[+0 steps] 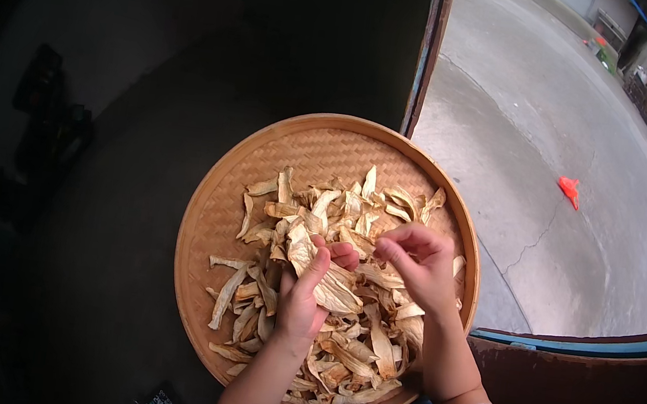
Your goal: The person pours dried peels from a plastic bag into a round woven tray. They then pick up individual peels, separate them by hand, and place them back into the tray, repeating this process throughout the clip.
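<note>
My left hand (305, 303) grips a few long, wrinkled dried slices (323, 275), pale cream with browner edges, perhaps of mushroom or a vegetable. Its thumb presses on top of them over the middle of a round woven bamboo tray (345, 127). Just to the right, my right hand (421, 265) hovers over the tray with thumb and forefinger drawn together. No item shows between those fingertips. Many loose dried slices (353, 351) lie heaped across the middle and near side of the tray, partly hidden under both forearms.
A dark upright panel (331, 39) stands beyond the tray, its worn edge facing the bright concrete floor (489, 131). An orange-red plastic bag (569, 191) lies on that floor. At right is a brown panel with a blue edge (578, 348). Dim objects (49, 114) stand at left.
</note>
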The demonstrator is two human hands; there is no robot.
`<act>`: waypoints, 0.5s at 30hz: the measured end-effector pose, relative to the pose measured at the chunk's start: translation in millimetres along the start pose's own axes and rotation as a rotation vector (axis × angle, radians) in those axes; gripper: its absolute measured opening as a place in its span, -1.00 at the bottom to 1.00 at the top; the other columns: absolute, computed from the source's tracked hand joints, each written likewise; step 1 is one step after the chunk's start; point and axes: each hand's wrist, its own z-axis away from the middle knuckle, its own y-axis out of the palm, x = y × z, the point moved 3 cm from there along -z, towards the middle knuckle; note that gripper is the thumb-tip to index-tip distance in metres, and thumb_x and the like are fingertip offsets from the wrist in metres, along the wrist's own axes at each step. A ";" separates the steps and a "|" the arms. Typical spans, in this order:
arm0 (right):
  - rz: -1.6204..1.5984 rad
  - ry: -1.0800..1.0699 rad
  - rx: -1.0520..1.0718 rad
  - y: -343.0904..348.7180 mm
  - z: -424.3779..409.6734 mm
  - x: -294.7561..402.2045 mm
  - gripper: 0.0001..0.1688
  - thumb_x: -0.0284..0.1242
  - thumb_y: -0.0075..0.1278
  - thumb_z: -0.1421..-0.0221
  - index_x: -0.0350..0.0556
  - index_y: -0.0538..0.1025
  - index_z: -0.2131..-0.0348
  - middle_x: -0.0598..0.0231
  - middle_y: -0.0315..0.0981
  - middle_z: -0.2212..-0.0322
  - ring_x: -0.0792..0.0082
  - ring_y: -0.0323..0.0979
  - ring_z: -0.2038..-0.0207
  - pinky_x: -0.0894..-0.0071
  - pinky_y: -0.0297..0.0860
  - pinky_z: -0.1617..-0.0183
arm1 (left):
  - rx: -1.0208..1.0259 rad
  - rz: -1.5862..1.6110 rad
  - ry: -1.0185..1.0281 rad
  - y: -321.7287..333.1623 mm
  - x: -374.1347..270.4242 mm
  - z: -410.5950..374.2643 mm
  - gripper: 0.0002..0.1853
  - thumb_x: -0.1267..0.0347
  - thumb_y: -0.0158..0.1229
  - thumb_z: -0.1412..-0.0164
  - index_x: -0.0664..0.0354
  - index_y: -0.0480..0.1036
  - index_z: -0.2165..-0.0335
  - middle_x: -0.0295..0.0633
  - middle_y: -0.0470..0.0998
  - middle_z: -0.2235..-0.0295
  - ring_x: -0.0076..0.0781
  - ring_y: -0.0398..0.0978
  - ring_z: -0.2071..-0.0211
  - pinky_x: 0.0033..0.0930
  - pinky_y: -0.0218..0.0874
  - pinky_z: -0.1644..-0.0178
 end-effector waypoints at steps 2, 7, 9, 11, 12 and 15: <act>0.148 0.004 -0.213 -30.6 -12.5 -15.6 -0.88 -0.55 0.11 -0.06 -0.30 0.54 0.46 0.32 0.51 0.57 0.61 0.43 0.51 0.60 0.36 0.40 | 0.004 -0.015 -0.009 -2.3 0.6 -0.7 -0.74 0.31 0.01 -0.29 0.21 0.31 0.11 -0.16 0.50 0.30 -0.36 0.48 0.23 -0.27 0.32 0.09; 0.718 0.076 -0.370 -67.2 -35.4 -50.9 -0.84 -0.43 0.18 0.04 -0.18 0.56 0.50 0.18 0.51 0.62 0.33 0.47 0.56 0.38 0.35 0.43 | 0.116 0.053 -0.025 -6.5 4.2 -4.9 -0.85 0.30 -0.02 -0.31 0.15 0.31 0.28 -0.36 0.31 0.51 -0.50 0.30 0.44 -0.35 0.26 0.21; 0.892 0.135 -0.349 -64.4 -44.4 -56.6 -0.82 -0.38 0.20 0.06 -0.13 0.56 0.51 0.16 0.52 0.60 0.20 0.49 0.53 0.29 0.37 0.41 | 0.169 0.146 -0.050 -5.0 3.8 -6.0 -0.85 0.30 -0.03 -0.32 0.13 0.29 0.35 -0.40 0.23 0.55 -0.54 0.21 0.50 -0.38 0.20 0.24; 1.012 0.168 -0.306 -65.2 -48.1 -63.6 -0.78 -0.33 0.22 0.11 -0.10 0.57 0.49 0.14 0.53 0.57 0.09 0.50 0.46 0.19 0.38 0.37 | 0.185 0.103 -0.053 -0.8 3.2 -5.6 -0.80 0.28 -0.07 -0.34 0.10 0.25 0.42 -0.41 0.19 0.57 -0.56 0.16 0.52 -0.40 0.13 0.28; 1.053 0.183 -0.293 -64.5 -48.7 -69.6 -0.78 -0.33 0.23 0.12 -0.10 0.57 0.49 0.15 0.53 0.57 0.09 0.50 0.45 0.20 0.38 0.37 | 0.194 0.084 -0.052 -0.1 2.9 -4.9 -0.79 0.27 -0.07 -0.34 0.10 0.25 0.42 -0.41 0.20 0.57 -0.56 0.16 0.52 -0.40 0.13 0.29; 0.986 0.200 -0.266 -63.3 -47.2 -78.9 -0.73 -0.34 0.25 0.16 -0.10 0.57 0.41 0.15 0.54 0.54 0.12 0.51 0.40 0.22 0.39 0.32 | 0.204 0.061 -0.070 1.4 2.9 -5.1 -0.79 0.28 -0.09 -0.35 0.09 0.25 0.43 -0.42 0.20 0.58 -0.56 0.16 0.52 -0.40 0.12 0.28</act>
